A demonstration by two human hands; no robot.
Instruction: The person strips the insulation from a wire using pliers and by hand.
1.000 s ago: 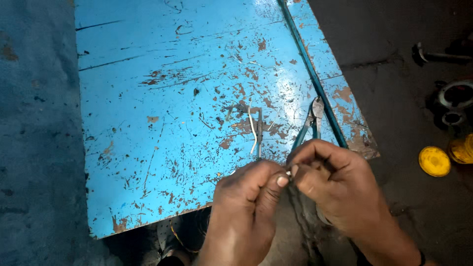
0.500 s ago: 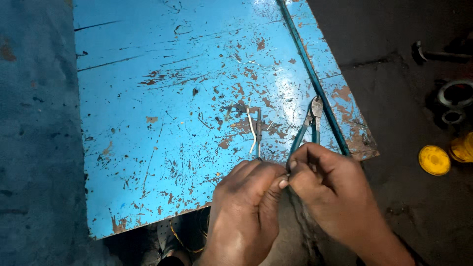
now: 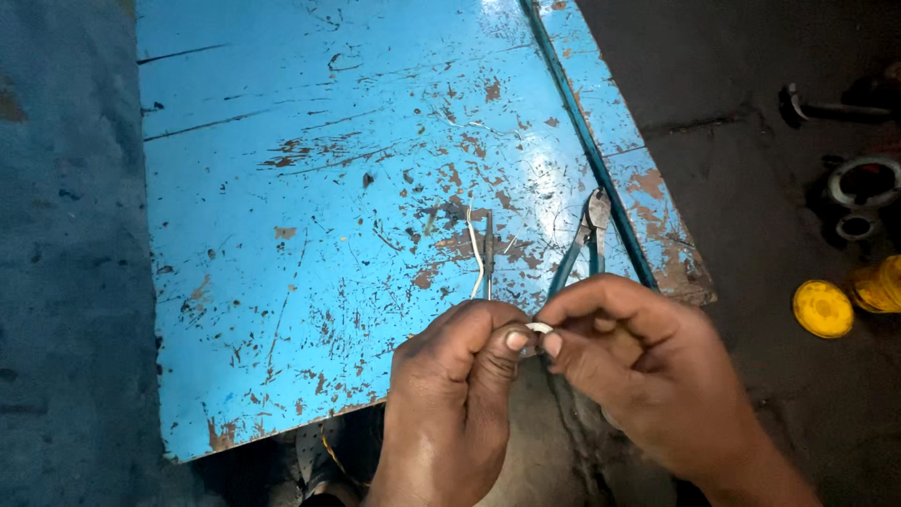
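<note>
My left hand (image 3: 460,376) and my right hand (image 3: 638,366) meet over the near edge of a scratched blue metal sheet (image 3: 310,188). Together their fingertips pinch a small pale wire end (image 3: 538,329). Just beyond my left hand, a thin white wire piece (image 3: 477,253) and a short dark rod (image 3: 489,253) lie on the sheet. Blue-handled pliers (image 3: 584,239) rest on the sheet beyond my right hand, jaws pointing away; their handles run under my fingers.
A dark blue cable (image 3: 587,141) crosses the sheet's right side. On the dark floor at right lie a yellow round lid (image 3: 823,308), a yellow container (image 3: 882,282), metal rings (image 3: 863,183) and a hammer-like tool (image 3: 826,105). Blue wall at left.
Both hands have stayed by the sheet's near edge; the fingertips have closed tighter together on the small wire end. The pliers and the wire piece lie where they were.
</note>
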